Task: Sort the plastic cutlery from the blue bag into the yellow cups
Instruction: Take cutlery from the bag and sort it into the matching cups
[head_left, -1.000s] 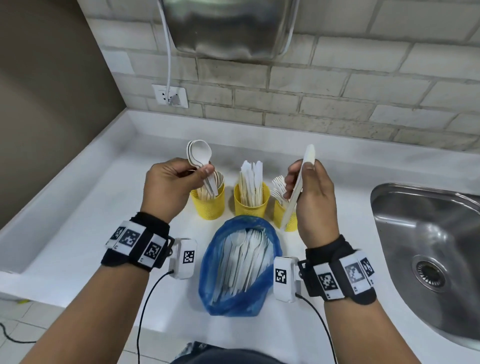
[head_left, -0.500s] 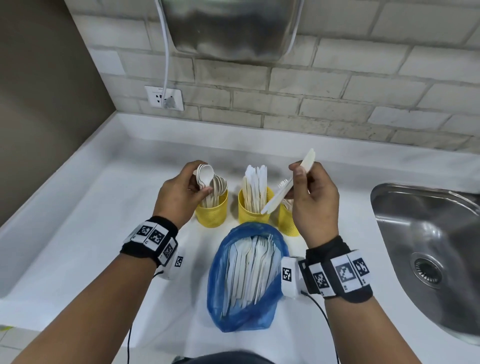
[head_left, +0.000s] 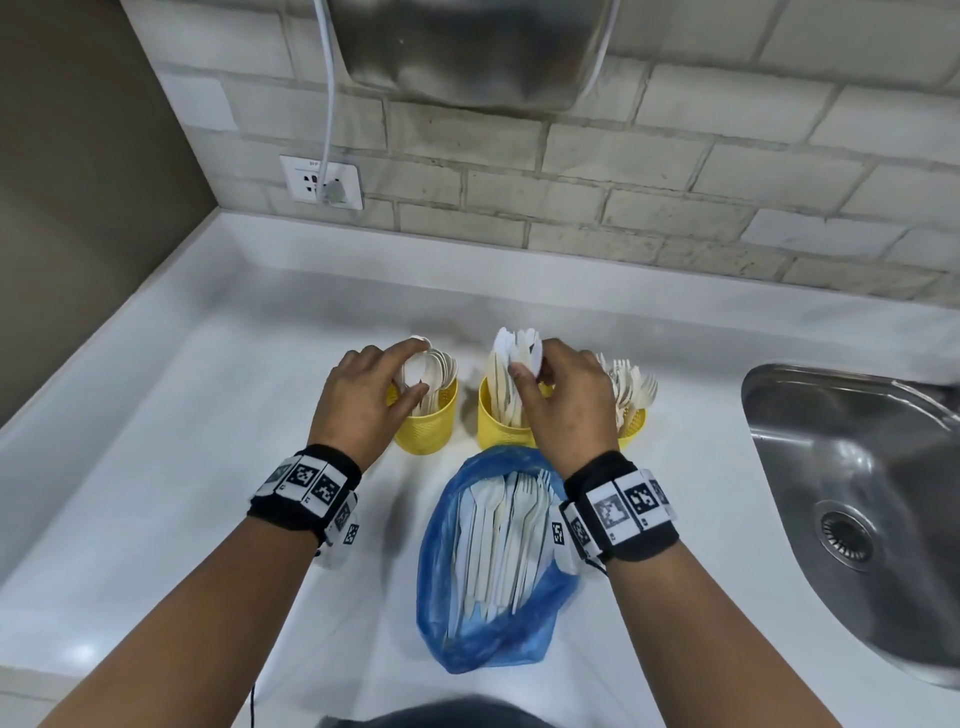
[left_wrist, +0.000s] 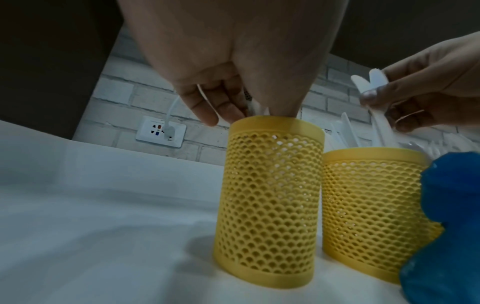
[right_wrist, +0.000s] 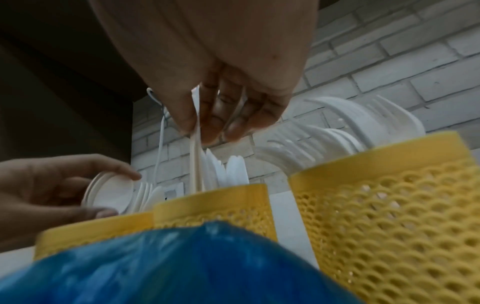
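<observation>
Your left fingers (head_left: 410, 358) pinch white spoons (head_left: 418, 371), bowls up, their handles down inside the left yellow cup (head_left: 428, 423). Your right fingers (right_wrist: 193, 115) pinch a white knife (right_wrist: 195, 164) standing in the middle yellow cup (head_left: 496, 423) among other knives. Behind your right hand (head_left: 569, 400), the right yellow cup (right_wrist: 384, 205) holds forks. The blue bag (head_left: 488, 639) lies open just in front of the cups on the white counter (head_left: 182, 467), cutlery still inside, beside the steel sink (head_left: 857, 499).
</observation>
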